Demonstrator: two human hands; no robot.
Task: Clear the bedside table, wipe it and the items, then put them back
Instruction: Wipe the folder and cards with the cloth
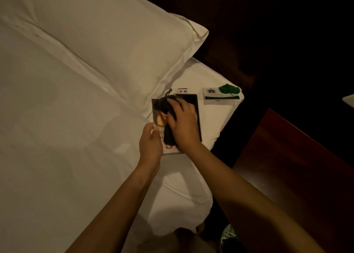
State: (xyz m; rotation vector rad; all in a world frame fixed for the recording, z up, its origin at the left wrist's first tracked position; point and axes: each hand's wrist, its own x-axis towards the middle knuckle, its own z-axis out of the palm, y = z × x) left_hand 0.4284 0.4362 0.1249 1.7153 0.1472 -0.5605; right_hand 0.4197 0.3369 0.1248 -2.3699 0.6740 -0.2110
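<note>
A magazine or booklet (160, 118) with a printed cover lies on the white bed (57, 138) near its right edge. My left hand (150, 144) pinches its lower left edge. My right hand (183, 124) presses a dark cloth (168, 107) onto the cover, fingers curled over the cloth. Under the booklet a dark flat item (192, 99) sticks out at the top right. The reddish-brown bedside table (291, 157) stands to the right of the bed, its top in shadow.
On the bed corner lie a white card with a green leaf (222, 94) and a small card with red and blue marks (182, 90). A white pillow (115, 42) fills the upper left. A pale object (348, 100) shows at the right edge.
</note>
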